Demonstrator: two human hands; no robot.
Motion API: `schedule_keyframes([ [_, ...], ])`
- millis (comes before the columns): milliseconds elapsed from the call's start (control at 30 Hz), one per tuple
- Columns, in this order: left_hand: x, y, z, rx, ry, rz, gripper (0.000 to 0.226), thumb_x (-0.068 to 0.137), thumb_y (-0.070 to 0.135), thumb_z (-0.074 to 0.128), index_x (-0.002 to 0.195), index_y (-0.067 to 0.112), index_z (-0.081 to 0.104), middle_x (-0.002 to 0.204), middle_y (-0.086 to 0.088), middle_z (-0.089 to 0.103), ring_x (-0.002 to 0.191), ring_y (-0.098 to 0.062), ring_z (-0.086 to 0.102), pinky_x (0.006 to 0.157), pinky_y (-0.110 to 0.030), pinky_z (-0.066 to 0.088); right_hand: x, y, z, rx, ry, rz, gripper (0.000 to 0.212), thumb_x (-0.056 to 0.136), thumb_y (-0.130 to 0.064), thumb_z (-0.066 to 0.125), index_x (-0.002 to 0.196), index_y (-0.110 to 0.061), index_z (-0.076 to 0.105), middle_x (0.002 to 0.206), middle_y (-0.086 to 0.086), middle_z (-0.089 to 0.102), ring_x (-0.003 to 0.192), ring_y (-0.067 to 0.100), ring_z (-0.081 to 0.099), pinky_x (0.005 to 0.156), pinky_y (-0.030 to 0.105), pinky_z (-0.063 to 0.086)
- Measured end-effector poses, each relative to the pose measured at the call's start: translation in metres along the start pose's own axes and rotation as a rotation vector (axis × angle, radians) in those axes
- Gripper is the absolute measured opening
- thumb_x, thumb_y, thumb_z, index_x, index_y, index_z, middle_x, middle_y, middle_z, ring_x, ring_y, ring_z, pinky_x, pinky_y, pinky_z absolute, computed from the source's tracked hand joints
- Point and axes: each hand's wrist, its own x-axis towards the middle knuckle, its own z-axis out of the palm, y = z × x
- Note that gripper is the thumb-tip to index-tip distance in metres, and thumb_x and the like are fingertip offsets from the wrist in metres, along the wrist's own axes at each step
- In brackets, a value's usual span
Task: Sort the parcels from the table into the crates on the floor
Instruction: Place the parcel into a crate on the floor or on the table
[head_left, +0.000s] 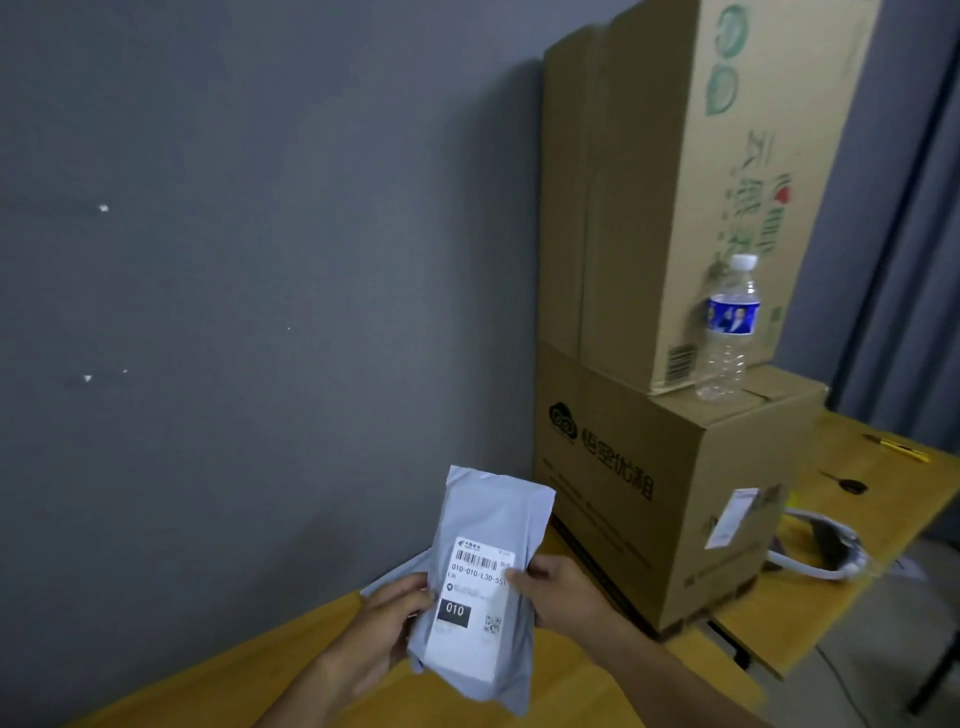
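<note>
Parcel (480, 587): a grey poly mailer with a white shipping label, and we hold it up off the table (545, 670), above its back edge near the grey wall (260, 312), label side to the camera. Our left hand (382, 631) grips its left edge, thumb curled over onto the label's margin; our right hand (558, 595) pinches the right edge, thumb tip pressing the label beside the printed code. Both grips look firm. The label shows a barcode, a line starting 010-010-L30, and a black box reading 010. A second grey mailer (395, 577) lies flat on the table behind the one in hand, partly hidden. Stacked cardboard boxes (649, 364) stand on the table's right side, a clear water bottle (730, 332) upright on the lower box's top. A white headset-like object (821, 551) rests past the boxes, near the table's far right edge. No crates in view; the floor shows only at the lower right. Step in hand, we judge: reading the code to pick the crate. To do it well, we should keep our thumbs off the 010 box and the printed line, hold the soft bag taut so the label lies flat, then turn toward the floor and match the code before letting go.
</note>
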Motion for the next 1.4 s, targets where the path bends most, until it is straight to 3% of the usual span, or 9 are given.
schedule_keyframes([
  [100,-0.008,0.011,0.028,0.092,-0.008,0.048,0.024,0.100,0.010,0.054,0.113,0.009,0.073,0.113,-0.016,0.074,0.109,-0.035,0.069,0.082,-0.038,0.052,-0.017,0.001,-0.019,0.022,0.066,-0.030,0.014,0.099,-0.025,0.066,0.103,-0.017,0.075,0.105,0.004,0.077,0.099,0.026,0.074,0.090,0.053,0.058],
  [267,-0.008,0.018,0.056,0.156,0.015,0.122,0.019,0.095,0.006,0.063,0.112,0.006,0.070,0.108,-0.010,0.077,0.098,-0.027,0.074,0.073,-0.031,0.056,-0.042,-0.003,-0.044,0.030,0.153,-0.098,0.015,0.099,-0.024,0.066,0.101,-0.013,0.076,0.098,-0.005,0.078,0.092,0.012,0.074,0.073,0.027,0.059],
  [400,0.007,0.017,0.074,0.157,-0.006,0.138,0.019,0.094,0.003,0.064,0.112,0.004,0.071,0.107,-0.013,0.076,0.099,-0.030,0.073,0.076,-0.036,0.058,-0.058,-0.004,-0.062,0.016,0.215,-0.122,0.017,0.098,-0.026,0.067,0.097,-0.012,0.076,0.095,-0.001,0.079,0.091,0.015,0.075,0.087,0.047,0.060],
  [533,0.024,0.014,0.095,0.184,-0.081,0.153,0.018,0.095,0.005,0.064,0.111,0.006,0.073,0.107,-0.012,0.077,0.100,-0.031,0.073,0.084,-0.042,0.058,-0.079,-0.002,-0.077,-0.002,0.275,-0.112,0.018,0.100,-0.023,0.064,0.111,-0.012,0.074,0.091,-0.003,0.075,0.063,-0.003,0.069,0.056,0.017,0.054],
  [633,0.036,0.009,0.115,0.202,-0.155,0.160,0.021,0.096,0.004,0.062,0.116,0.006,0.069,0.107,-0.009,0.077,0.099,-0.026,0.074,0.075,-0.037,0.059,-0.087,0.011,-0.090,-0.011,0.359,-0.088,0.024,0.098,-0.026,0.068,0.117,-0.012,0.072,0.104,-0.004,0.076,0.090,0.009,0.073,0.068,0.024,0.059],
  [833,0.062,-0.024,0.166,0.241,-0.314,0.138,0.036,0.096,-0.001,0.060,0.123,0.023,0.062,0.103,0.001,0.078,0.094,-0.014,0.074,0.065,-0.025,0.058,-0.105,0.057,-0.113,0.037,0.565,0.044,0.018,0.095,-0.023,0.071,0.110,-0.013,0.073,0.105,-0.003,0.075,0.094,0.014,0.072,0.072,0.024,0.056],
  [967,0.075,-0.062,0.209,0.328,-0.433,0.120,0.055,0.092,-0.002,0.064,0.140,0.023,0.052,0.119,-0.004,0.073,0.109,-0.016,0.070,0.082,-0.032,0.060,-0.127,0.111,-0.129,0.078,0.738,0.194,0.015,0.091,-0.019,0.076,0.102,-0.009,0.075,0.098,0.002,0.077,0.080,0.016,0.069,0.062,0.026,0.053],
  [1167,0.076,-0.131,0.291,0.460,-0.557,0.072,0.057,0.089,0.000,0.068,0.140,0.019,0.054,0.130,0.000,0.065,0.121,-0.019,0.062,0.102,-0.042,0.053,-0.180,0.182,-0.158,0.165,0.867,0.358,0.012,0.094,-0.011,0.070,0.105,-0.012,0.075,0.101,0.002,0.077,0.091,0.018,0.074,0.083,0.037,0.061],
  [1400,0.084,-0.250,0.377,0.546,-0.584,-0.159,0.049,0.092,-0.003,0.063,0.136,0.019,0.057,0.121,0.002,0.068,0.102,-0.007,0.064,0.066,-0.008,0.049,-0.198,0.311,-0.211,0.259,0.824,0.568,0.009,0.095,-0.016,0.068,0.103,-0.017,0.071,0.098,-0.002,0.077,0.088,0.013,0.075,0.077,0.031,0.063],
])
